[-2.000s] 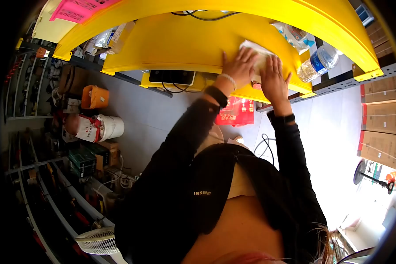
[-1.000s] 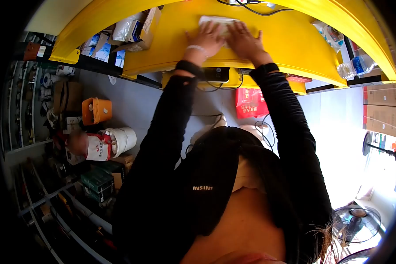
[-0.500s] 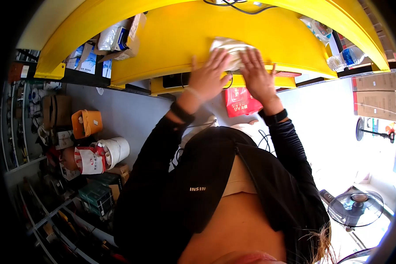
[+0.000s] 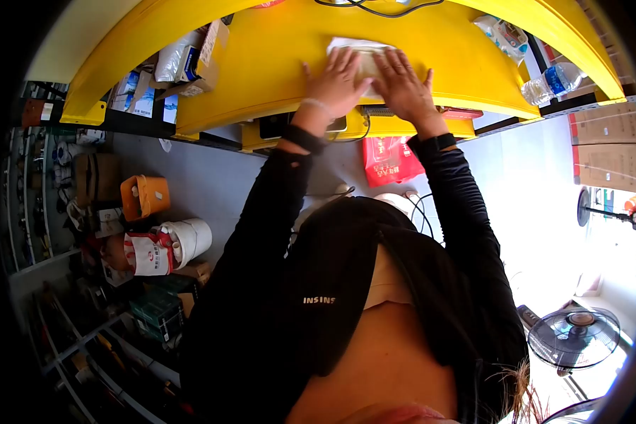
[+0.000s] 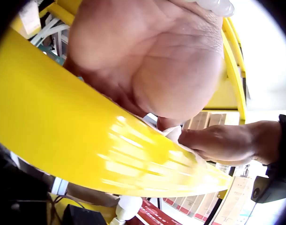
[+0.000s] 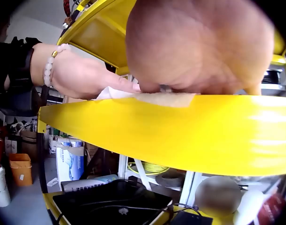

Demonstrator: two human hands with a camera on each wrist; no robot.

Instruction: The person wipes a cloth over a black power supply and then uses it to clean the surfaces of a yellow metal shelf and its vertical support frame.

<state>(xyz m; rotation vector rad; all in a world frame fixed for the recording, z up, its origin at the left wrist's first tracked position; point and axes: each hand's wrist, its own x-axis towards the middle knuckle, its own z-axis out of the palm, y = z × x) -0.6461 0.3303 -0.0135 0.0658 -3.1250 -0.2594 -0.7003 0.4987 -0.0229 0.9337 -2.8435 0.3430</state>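
A thin white cloth (image 4: 364, 46) lies flat on the yellow shelf (image 4: 275, 67) in the head view. My left hand (image 4: 332, 90) presses on its left part, fingers stretched forward and thumb pointing inward. Beside it, my right hand (image 4: 407, 90) rests on the right part with straight, slightly spread fingers. Both thumbs come close together over the cloth. In the right wrist view, the cloth (image 6: 168, 99) reaches the shelf's front edge beneath the right palm (image 6: 199, 47). The left wrist view shows the left palm (image 5: 147, 56) large and low over the shelf, its fingertips hidden.
An open carton (image 4: 206, 67) with packets stands at the shelf's left end. At the right are a plastic packet (image 4: 503, 37) and a clear water bottle (image 4: 555, 83). A dark cable (image 4: 381, 13) lies at the back. Below are a black device (image 6: 110, 201) and a red bag (image 4: 392, 161).
Both hands and the cloth have shifted from the shelf's right part to its middle. They came toward the front edge half a second ago and have since slid back a little.
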